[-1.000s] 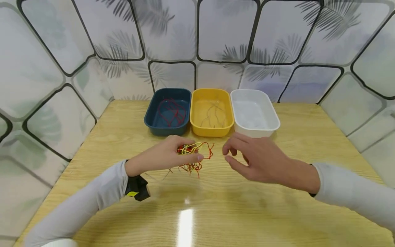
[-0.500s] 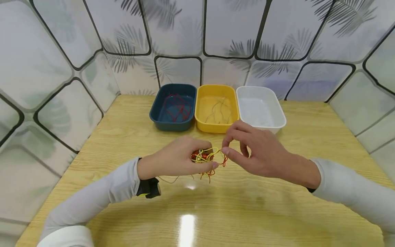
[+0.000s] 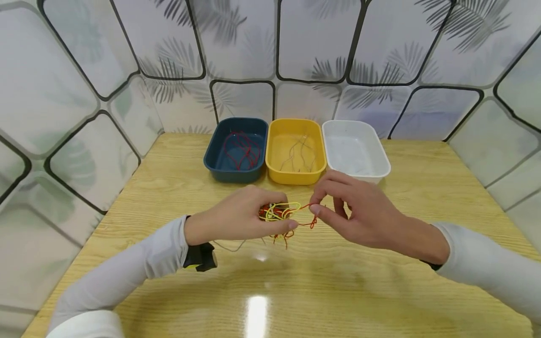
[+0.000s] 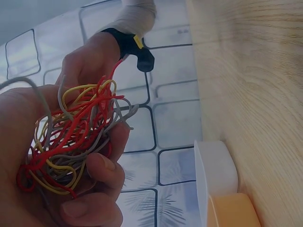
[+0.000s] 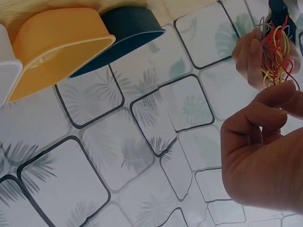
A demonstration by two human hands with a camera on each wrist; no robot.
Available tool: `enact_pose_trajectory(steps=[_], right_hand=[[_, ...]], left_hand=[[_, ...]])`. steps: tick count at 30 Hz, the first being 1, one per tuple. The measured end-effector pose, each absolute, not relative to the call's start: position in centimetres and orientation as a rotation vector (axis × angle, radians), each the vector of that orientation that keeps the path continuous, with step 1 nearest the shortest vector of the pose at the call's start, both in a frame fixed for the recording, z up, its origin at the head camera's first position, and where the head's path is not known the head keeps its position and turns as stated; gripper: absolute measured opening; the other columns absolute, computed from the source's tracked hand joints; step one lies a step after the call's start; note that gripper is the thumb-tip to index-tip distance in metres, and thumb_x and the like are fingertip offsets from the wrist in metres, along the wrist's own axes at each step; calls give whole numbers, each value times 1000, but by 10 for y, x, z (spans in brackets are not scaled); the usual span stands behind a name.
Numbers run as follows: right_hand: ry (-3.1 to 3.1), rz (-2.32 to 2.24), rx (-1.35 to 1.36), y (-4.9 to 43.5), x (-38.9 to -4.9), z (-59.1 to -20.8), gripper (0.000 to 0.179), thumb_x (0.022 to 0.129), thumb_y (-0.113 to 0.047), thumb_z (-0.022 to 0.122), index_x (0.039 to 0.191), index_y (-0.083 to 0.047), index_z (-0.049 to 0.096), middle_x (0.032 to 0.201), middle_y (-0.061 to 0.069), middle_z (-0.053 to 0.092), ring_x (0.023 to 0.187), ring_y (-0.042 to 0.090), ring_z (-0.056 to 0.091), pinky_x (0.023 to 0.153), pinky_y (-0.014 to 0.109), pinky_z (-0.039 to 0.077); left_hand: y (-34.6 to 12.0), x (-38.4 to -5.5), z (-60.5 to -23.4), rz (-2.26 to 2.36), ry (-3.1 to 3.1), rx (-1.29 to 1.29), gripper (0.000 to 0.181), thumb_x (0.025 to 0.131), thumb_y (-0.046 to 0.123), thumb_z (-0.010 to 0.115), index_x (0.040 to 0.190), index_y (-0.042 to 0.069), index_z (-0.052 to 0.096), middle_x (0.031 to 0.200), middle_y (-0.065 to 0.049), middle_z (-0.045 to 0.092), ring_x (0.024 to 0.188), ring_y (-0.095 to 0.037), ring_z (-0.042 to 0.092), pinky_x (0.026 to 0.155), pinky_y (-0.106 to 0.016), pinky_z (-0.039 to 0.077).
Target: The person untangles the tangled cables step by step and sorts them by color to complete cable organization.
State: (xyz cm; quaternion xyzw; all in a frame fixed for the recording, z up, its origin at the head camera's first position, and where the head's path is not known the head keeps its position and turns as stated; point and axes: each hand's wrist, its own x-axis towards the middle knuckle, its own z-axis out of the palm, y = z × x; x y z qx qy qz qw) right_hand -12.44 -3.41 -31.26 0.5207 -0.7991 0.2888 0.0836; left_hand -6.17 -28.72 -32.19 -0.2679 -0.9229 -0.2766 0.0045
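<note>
My left hand (image 3: 243,217) grips a tangled bundle of cords (image 4: 78,137) in red, yellow and grey, its fingers curled round the bundle. Loose ends stick out below the hand, and a grey strand trails toward the wrist. Just to the right, my right hand (image 3: 359,209) pinches a red cord (image 3: 305,206) between thumb and index finger. That cord runs taut back into the bundle, and another red loop hangs below the pinch. In the right wrist view the bundle (image 5: 274,52) lies beyond the right hand's fingertips.
Three bins stand in a row at the table's back: a dark blue bin (image 3: 234,176) with red cords in it, a yellow bin (image 3: 296,178) with grey cords, and a white bin (image 3: 376,173). Behind them rises a patterned wall covering (image 3: 308,42). The wooden table (image 3: 338,291) reflects light.
My right hand has closed its thumb and index finger on a red cord and drawn it slightly right. The left hand with the bundle moved right, then stayed nearly still.
</note>
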Motion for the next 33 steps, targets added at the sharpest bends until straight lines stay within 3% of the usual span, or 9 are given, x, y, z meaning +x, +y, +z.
enact_pose_trajectory(steps=[4,12,25,33], right_hand=[[-2329,881,1554,-29,-127,-313,16,92,-14,73,93,-26,62,92,-14,57,58,-6,40,52,16,40],[-2294,828,1496,-20,-127,-316,19,88,-11,73,90,-26,61,88,-16,55,58,-8,39,51,14,36],[-2310,795,1410,-6,-132,-313,22,86,-8,71,85,-26,58,83,-19,49,60,-7,41,51,14,33],[-2296,992,1429,0,-132,-312,29,85,4,68,82,-23,56,82,-21,48,64,-1,40,52,18,33]], left_hand=[[-291,-60,-324,-880,-2898,-800,29,95,43,67,81,22,55,62,13,37,52,-2,34,54,-20,25],[-294,-60,-326,-887,-2925,-777,22,94,45,68,88,25,61,63,14,42,52,-1,36,53,-20,28],[-305,-55,-325,-903,-2901,-768,25,94,43,67,82,24,57,60,15,34,49,0,29,53,-20,23],[-305,-50,-318,-902,-2867,-754,26,94,41,69,82,22,55,59,14,34,48,-1,29,52,-20,23]])
